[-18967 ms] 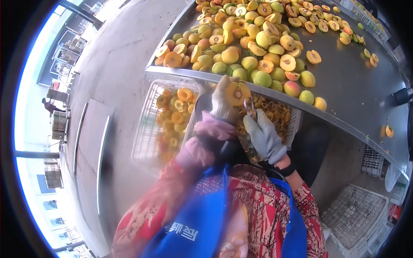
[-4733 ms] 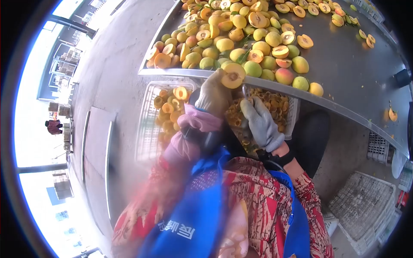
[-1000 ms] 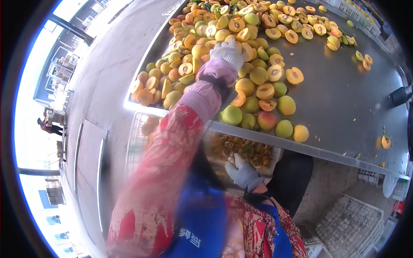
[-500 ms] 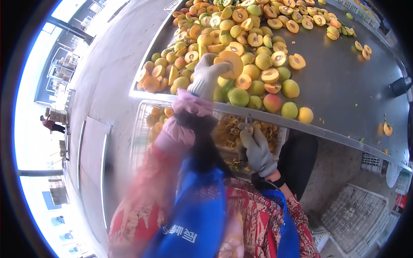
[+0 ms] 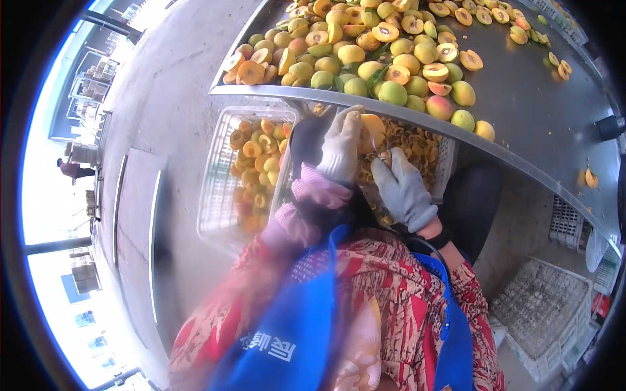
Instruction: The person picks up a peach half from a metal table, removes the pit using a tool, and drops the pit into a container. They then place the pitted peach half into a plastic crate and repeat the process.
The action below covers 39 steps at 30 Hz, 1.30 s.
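Note:
My left hand (image 5: 342, 142), in a white glove with a pink cuff, is closed on a yellow peach half (image 5: 372, 132) just below the table edge. My right hand (image 5: 403, 189), in a grey glove, grips a small tool with a thin curved metal blade (image 5: 375, 147); the handle is mostly hidden in the fingers. The blade is at the lower face of the peach half. Beneath both hands, a crate of scooped-out pits and scraps (image 5: 427, 146) is partly covered. Beside it on the left, a white plastic crate (image 5: 214, 189) holds peach halves (image 5: 261, 156).
A metal table (image 5: 515, 104) carries a heap of whole and halved peaches (image 5: 365, 55) above my hands. Its raised rim (image 5: 391, 112) runs close over them. An upturned grey crate (image 5: 544, 306) lies on the floor at right. A person (image 5: 75, 170) stands far off at left.
My left hand has come down from the heap on the table with the peach half, to my right hand. The view has shifted, showing more of the left crate.

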{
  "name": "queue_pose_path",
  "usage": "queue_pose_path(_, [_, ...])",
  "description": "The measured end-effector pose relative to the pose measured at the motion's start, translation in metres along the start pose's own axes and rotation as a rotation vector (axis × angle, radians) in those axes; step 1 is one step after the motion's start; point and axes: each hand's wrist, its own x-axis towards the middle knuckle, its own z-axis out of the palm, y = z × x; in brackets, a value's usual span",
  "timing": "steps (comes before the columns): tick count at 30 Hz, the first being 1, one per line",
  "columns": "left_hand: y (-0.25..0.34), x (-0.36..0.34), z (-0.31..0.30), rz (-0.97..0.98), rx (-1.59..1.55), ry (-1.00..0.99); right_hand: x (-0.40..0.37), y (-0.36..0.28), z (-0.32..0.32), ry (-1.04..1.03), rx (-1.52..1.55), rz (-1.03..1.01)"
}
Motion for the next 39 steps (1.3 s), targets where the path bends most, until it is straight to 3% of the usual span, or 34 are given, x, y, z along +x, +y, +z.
queue_pose_path(3, [0.005, -0.008, -0.003, -0.073, 0.048, 0.004, 0.006, 0.007, 0.007, -0.020, -0.085, -0.116])
queue_pose_path(7, [-0.008, -0.004, -0.001, -0.067, 0.121, 0.133, 0.012, 0.017, 0.016, -0.062, -0.187, -0.065])
queue_pose_path(9, [-0.017, 0.001, -0.003, 0.085, 0.174, 0.173, 0.015, 0.020, 0.019, -0.050, -0.154, -0.044])
queue_pose_path(13, [-0.008, -0.006, 0.005, 0.002, 0.053, 0.160, 0.020, 0.026, 0.021, -0.043, -0.080, -0.078])
queue_pose_path(15, [-0.003, -0.009, 0.008, -0.019, 0.223, 0.198, 0.023, 0.029, 0.019, -0.130, -0.068, -0.005])
queue_pose_path(19, [-0.009, -0.002, 0.008, -0.080, 0.213, 0.199, 0.025, 0.038, 0.013, -0.203, -0.068, 0.047])
queue_pose_path(22, [-0.029, 0.008, -0.010, 0.013, 0.416, 0.162, 0.027, 0.043, 0.013, -0.195, 0.029, 0.050])
queue_pose_path(24, [-0.027, 0.010, -0.020, -0.165, 0.285, 0.095, 0.027, 0.041, 0.011, -0.252, 0.099, 0.211])
queue_pose_path(25, [-0.040, 0.015, -0.025, -0.163, 0.033, 0.038, 0.028, 0.029, 0.006, -0.261, 0.097, 0.252])
queue_pose_path(26, [-0.030, 0.011, -0.020, -0.155, 0.035, 0.038, 0.029, 0.015, 0.001, -0.261, 0.098, 0.245])
queue_pose_path(28, [-0.014, -0.001, -0.011, -0.268, -0.256, 0.008, 0.029, -0.006, -0.005, -0.382, 0.339, 0.563])
queue_pose_path(29, [-0.018, 0.001, -0.012, -0.263, -0.258, 0.008, 0.028, 0.005, -0.001, -0.384, 0.335, 0.559])
queue_pose_path(31, [-0.025, 0.005, -0.011, -0.200, -0.270, -0.003, 0.027, 0.031, 0.012, -0.200, -0.008, 0.070])
queue_pose_path(34, [-0.026, 0.004, -0.004, -0.187, -0.219, 0.103, 0.022, 0.040, 0.017, -0.128, -0.081, 0.066])
queue_pose_path(39, [-0.034, 0.013, -0.008, -0.179, -0.248, 0.076, 0.024, 0.036, 0.022, -0.086, -0.088, 0.081])
